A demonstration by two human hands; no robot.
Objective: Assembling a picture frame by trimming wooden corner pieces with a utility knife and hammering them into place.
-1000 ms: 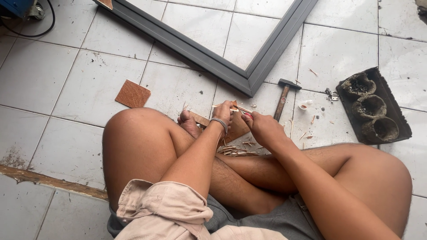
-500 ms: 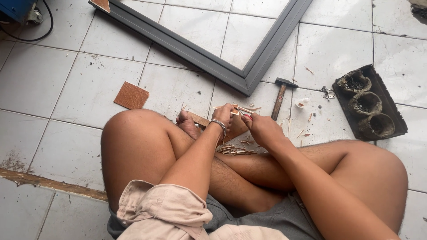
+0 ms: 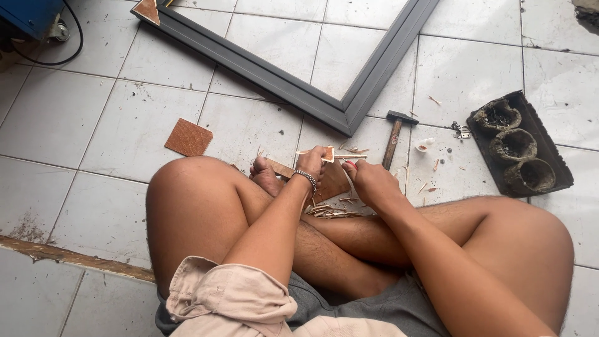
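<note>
I sit cross-legged on a white tiled floor. My left hand [image 3: 314, 160], with a metal bracelet at the wrist, grips a small brown triangular wood piece [image 3: 327, 153] held upright above my feet. My right hand [image 3: 368, 180] is closed just to its right, touching the piece's edge; whatever it holds is hidden by the fingers. Below the hands a larger brown board [image 3: 331, 182] rests on my foot, with thin wood shavings [image 3: 327, 212] scattered on my shin.
A hammer [image 3: 394, 137] lies right of my hands. A grey frame [image 3: 293, 87] lies on the tiles beyond. A brown square board [image 3: 188, 138] sits to the left, a black tray with three cups [image 3: 521, 146] to the right, a blue machine [image 3: 28, 14] top left.
The view has shifted slightly left. Both hands stay together on the small wood piece, which has risen a little and turned more upright.
</note>
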